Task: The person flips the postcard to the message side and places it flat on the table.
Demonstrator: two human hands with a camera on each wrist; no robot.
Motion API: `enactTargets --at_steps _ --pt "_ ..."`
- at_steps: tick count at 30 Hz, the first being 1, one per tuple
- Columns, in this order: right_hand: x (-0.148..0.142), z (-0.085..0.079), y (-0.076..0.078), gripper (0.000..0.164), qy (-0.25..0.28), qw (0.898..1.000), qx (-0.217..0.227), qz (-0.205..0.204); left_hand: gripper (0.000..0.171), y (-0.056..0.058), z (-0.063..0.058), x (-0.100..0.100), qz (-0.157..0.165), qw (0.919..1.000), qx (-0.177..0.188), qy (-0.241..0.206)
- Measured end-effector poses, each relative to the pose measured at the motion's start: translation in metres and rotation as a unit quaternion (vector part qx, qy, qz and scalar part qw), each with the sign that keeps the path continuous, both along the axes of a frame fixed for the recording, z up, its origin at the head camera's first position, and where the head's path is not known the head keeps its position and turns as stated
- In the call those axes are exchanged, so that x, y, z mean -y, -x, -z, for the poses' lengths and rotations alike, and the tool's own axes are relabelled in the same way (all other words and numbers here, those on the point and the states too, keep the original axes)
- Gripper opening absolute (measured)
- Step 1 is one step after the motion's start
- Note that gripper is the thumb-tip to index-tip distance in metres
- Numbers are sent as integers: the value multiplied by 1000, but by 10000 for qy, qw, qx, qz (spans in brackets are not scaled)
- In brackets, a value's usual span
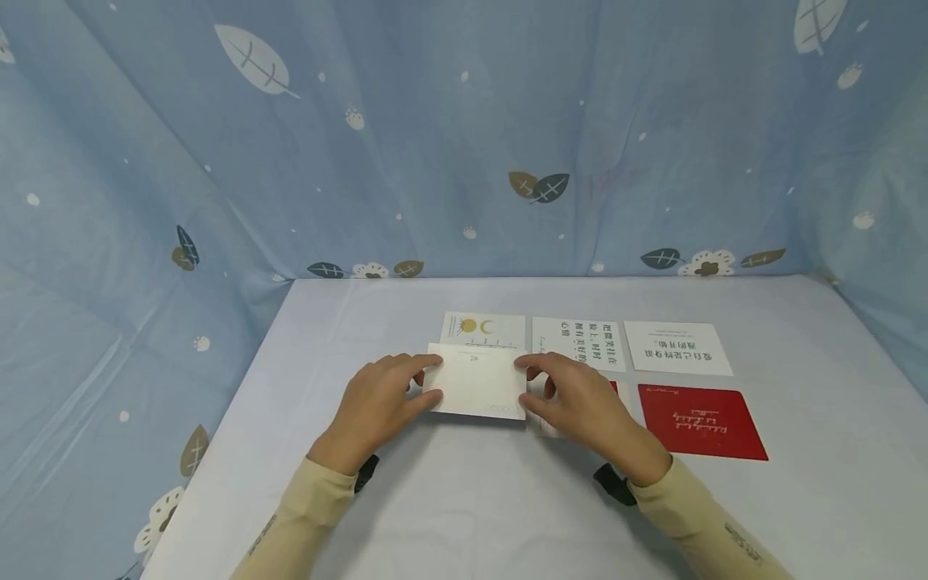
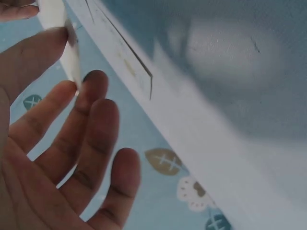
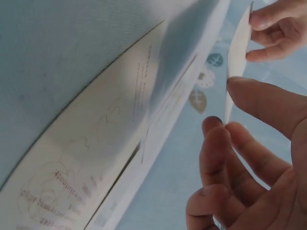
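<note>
Both hands hold up a white postcard above the table, tilted, with small print near its top and a row of small marks at its lower right corner. My left hand pinches the left edge between thumb and fingertips. At the opposite edge my right hand pinches it the same way. In the left wrist view the postcard shows nearly edge-on, the other fingers spread loosely. Below the right hand lies a card with a faint line drawing and text, partly hidden in the head view.
Behind the postcard lies a sun-and-moon card, partly covered. To its right are a card with large characters and another white card. A red card lies at the right. A blue patterned curtain borders the white table.
</note>
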State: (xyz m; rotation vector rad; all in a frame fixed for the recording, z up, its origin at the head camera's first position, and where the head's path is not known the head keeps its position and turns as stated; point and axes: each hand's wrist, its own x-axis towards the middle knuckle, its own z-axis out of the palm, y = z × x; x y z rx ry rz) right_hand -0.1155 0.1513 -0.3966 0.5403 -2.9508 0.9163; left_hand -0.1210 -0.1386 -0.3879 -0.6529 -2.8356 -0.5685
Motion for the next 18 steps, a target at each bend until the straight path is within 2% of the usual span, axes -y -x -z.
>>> enactTargets --at_steps 5,11,18 --pt "5 2 4 46 -193 9993 299 -88 51 0 3 -3 -183 9987 335 333" --pt "10 3 5 46 -480 9976 481 -129 51 1 7 -8 -256 9960 621 591" --pt "12 9 9 46 -651 9952 718 -111 51 1 14 -11 -154 9958 342 830"
